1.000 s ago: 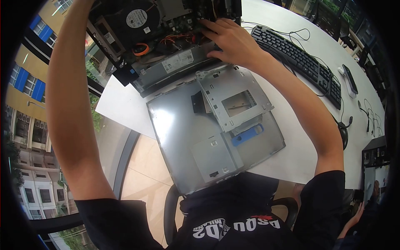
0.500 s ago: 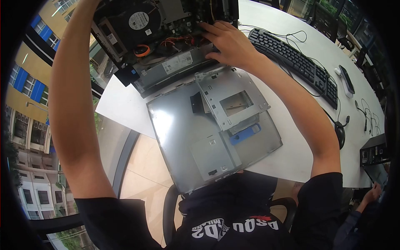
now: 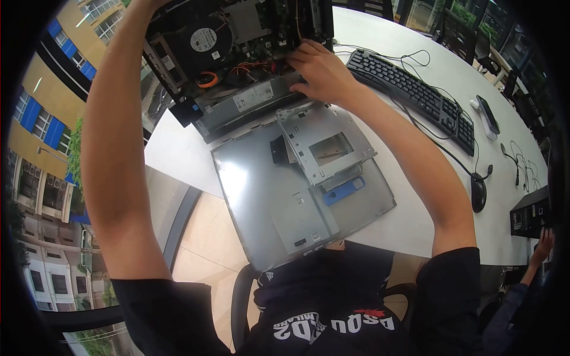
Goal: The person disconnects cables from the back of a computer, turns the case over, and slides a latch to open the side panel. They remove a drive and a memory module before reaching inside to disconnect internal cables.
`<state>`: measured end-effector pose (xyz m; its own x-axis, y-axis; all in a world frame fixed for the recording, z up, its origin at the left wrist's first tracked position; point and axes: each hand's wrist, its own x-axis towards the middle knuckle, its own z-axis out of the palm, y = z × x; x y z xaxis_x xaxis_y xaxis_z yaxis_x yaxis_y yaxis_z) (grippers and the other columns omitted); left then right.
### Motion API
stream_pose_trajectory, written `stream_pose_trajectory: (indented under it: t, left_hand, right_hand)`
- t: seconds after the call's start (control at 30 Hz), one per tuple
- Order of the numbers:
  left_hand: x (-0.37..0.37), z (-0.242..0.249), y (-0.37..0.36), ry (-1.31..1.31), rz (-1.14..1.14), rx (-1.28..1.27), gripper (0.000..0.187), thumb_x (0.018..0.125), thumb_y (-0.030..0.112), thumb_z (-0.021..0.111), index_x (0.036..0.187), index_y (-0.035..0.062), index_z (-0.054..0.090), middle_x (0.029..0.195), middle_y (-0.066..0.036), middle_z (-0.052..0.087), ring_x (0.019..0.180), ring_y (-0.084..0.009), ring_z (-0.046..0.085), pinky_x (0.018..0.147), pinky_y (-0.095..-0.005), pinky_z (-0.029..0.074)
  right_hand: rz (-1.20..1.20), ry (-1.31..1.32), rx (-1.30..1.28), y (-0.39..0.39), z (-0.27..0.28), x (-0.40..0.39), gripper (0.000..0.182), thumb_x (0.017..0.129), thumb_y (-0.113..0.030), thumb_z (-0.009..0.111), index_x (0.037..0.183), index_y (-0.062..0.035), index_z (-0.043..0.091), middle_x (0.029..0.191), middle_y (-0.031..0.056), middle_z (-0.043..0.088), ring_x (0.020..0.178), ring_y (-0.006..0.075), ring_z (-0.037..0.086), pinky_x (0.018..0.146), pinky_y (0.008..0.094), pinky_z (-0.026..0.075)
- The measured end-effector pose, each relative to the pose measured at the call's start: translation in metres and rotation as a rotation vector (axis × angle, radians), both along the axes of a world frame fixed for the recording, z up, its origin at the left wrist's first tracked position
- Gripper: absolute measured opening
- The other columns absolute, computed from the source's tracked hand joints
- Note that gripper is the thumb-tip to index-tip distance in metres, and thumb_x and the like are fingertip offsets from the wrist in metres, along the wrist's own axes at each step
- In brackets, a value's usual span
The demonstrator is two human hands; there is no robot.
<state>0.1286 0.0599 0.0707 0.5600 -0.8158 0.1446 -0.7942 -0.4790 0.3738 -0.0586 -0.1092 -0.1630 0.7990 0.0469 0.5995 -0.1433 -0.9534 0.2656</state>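
Observation:
An uncovered desktop computer case [image 3: 291,24] stands at the top of the view, showing a fan [image 3: 203,40], orange-and-black wires [image 3: 242,70] and a labelled metal box [image 3: 254,95]. Into its right part reaches my right hand [image 3: 323,71], fingers curled beside the wires and thumb near the metal box's end. Its fingertips are hidden, so whatever they hold cannot be made out. My left arm runs up the left side to the case's far corner; that hand lies beyond the top edge. Below the case, a metal drive bracket [image 3: 303,148] rests on a flat metal side panel [image 3: 249,204].
The panel overhangs the white table's [image 3: 409,219] near edge. To the right are a black keyboard [image 3: 409,89], a mouse [image 3: 478,193], a phone [image 3: 488,115] and loose cables. Another person's hand [image 3: 543,244] is beside a black box [image 3: 528,213] at far right.
The view has shifted slightly. My right hand's fingers, stretched further into the case before, are now more curled. The case, bracket and panel keep their places relative to one another.

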Motion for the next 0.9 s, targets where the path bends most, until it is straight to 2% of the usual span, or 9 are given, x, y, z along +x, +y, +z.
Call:
stream_pose_trajectory:
  t: [0.07, 0.17, 0.23, 0.3, 0.37, 0.6, 0.7, 0.9]
  left_hand:
    - [0.008, 0.000, -0.004, -0.014, -0.016, 0.017, 0.058, 0.103, 0.051, 0.046, 0.142, 0.0109, 0.063, 0.147, -0.013, 0.059, 0.130, -0.0293, 0.056, 0.111, -0.0445, 0.040]
    - [0.035, -0.001, -0.020, 0.039, -0.013, 0.031, 0.058, 0.104, 0.052, 0.046, 0.141, 0.0119, 0.064, 0.147, -0.014, 0.060, 0.130, -0.0295, 0.057, 0.111, -0.0447, 0.041]
    - [0.044, -0.004, -0.025, 0.024, -0.032, 0.025, 0.057, 0.104, 0.052, 0.046, 0.141, 0.0119, 0.065, 0.146, -0.014, 0.060, 0.129, -0.0297, 0.058, 0.111, -0.0449, 0.042]
    - [0.020, 0.000, -0.004, -0.054, -0.104, 0.017, 0.058, 0.104, 0.052, 0.048, 0.141, 0.0115, 0.065, 0.145, -0.014, 0.061, 0.128, -0.0290, 0.058, 0.110, -0.0440, 0.042]
    - [0.032, 0.000, -0.017, -0.039, -0.042, 0.023, 0.058, 0.103, 0.053, 0.048, 0.141, 0.0118, 0.064, 0.145, -0.014, 0.061, 0.128, -0.0292, 0.058, 0.111, -0.0447, 0.042]
    - [0.046, -0.005, -0.023, 0.016, 0.005, -0.026, 0.061, 0.102, 0.054, 0.051, 0.145, 0.0118, 0.061, 0.150, -0.014, 0.057, 0.133, -0.0299, 0.055, 0.113, -0.0452, 0.039]
    - [0.003, -0.002, 0.004, 0.028, -0.095, -0.004, 0.062, 0.102, 0.055, 0.051, 0.146, 0.0120, 0.060, 0.151, -0.013, 0.056, 0.133, -0.0299, 0.054, 0.114, -0.0445, 0.039]
    - [0.033, -0.004, -0.016, 0.038, -0.074, -0.006, 0.063, 0.102, 0.057, 0.049, 0.144, 0.0114, 0.061, 0.150, -0.015, 0.057, 0.134, -0.0307, 0.054, 0.114, -0.0446, 0.038]
  right_hand:
    - [-0.023, 0.116, 0.043, 0.002, 0.004, -0.002, 0.058, 0.079, -0.032, 0.084, 0.125, 0.0004, 0.069, 0.143, 0.0097, 0.059, 0.136, 0.0303, 0.050, 0.121, 0.0392, 0.037]
    - [-0.018, 0.096, 0.029, 0.003, 0.003, -0.003, 0.058, 0.080, -0.032, 0.083, 0.126, 0.0007, 0.068, 0.138, 0.0100, 0.063, 0.136, 0.0302, 0.050, 0.123, 0.0398, 0.034]
    - [-0.038, 0.088, 0.024, 0.004, 0.001, -0.003, 0.059, 0.081, -0.032, 0.083, 0.128, 0.0000, 0.068, 0.140, 0.0099, 0.061, 0.137, 0.0297, 0.049, 0.123, 0.0400, 0.034]
    - [-0.040, 0.041, -0.013, 0.005, -0.001, -0.002, 0.059, 0.080, -0.032, 0.083, 0.128, -0.0004, 0.068, 0.140, 0.0097, 0.061, 0.135, 0.0288, 0.050, 0.123, 0.0396, 0.034]
    - [-0.025, -0.035, -0.075, 0.006, -0.004, -0.003, 0.059, 0.078, -0.032, 0.082, 0.126, -0.0006, 0.068, 0.138, 0.0095, 0.062, 0.129, 0.0273, 0.054, 0.121, 0.0387, 0.036]
    - [-0.007, -0.012, -0.098, -0.001, -0.006, -0.001, 0.066, 0.079, -0.032, 0.082, 0.135, -0.0022, 0.064, 0.147, 0.0110, 0.057, 0.134, 0.0276, 0.051, 0.122, 0.0392, 0.035]
    - [-0.023, 0.011, -0.115, -0.002, -0.007, 0.001, 0.068, 0.079, -0.033, 0.082, 0.137, -0.0030, 0.062, 0.149, 0.0105, 0.056, 0.135, 0.0274, 0.050, 0.122, 0.0397, 0.034]
    - [-0.038, 0.042, -0.093, -0.001, -0.005, 0.001, 0.070, 0.080, -0.034, 0.081, 0.140, -0.0037, 0.060, 0.149, 0.0101, 0.056, 0.136, 0.0276, 0.049, 0.123, 0.0403, 0.033]
